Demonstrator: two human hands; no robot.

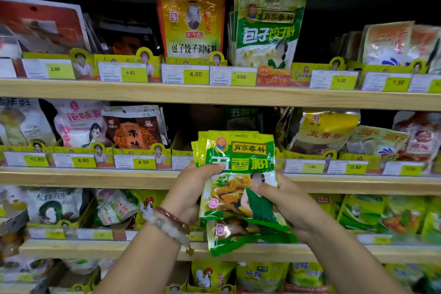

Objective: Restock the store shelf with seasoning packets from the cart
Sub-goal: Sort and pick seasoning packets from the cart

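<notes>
I hold a stack of green and yellow seasoning packets (pixel 238 174) upright in front of the middle shelf (pixel 95 175). My left hand (pixel 191 188) grips the stack's left edge, thumb on the front. My right hand (pixel 286 205) grips the right side, its thumb pressed across the front packet. A second packet hangs lower behind the front one. Right behind the stack, the middle shelf has a dark gap (pixel 210 119) with a similar green packet (pixel 243 117) deep inside. The cart is out of view.
Wooden shelves hold rows of seasoning bags behind yellow price-tag rails. An orange-brown bag (pixel 136 131) stands left of the gap, a yellow bag (pixel 324 131) right of it. The upper shelf (pixel 214 95) carries a gold packet (pixel 191 26) and a green packet (pixel 267 31).
</notes>
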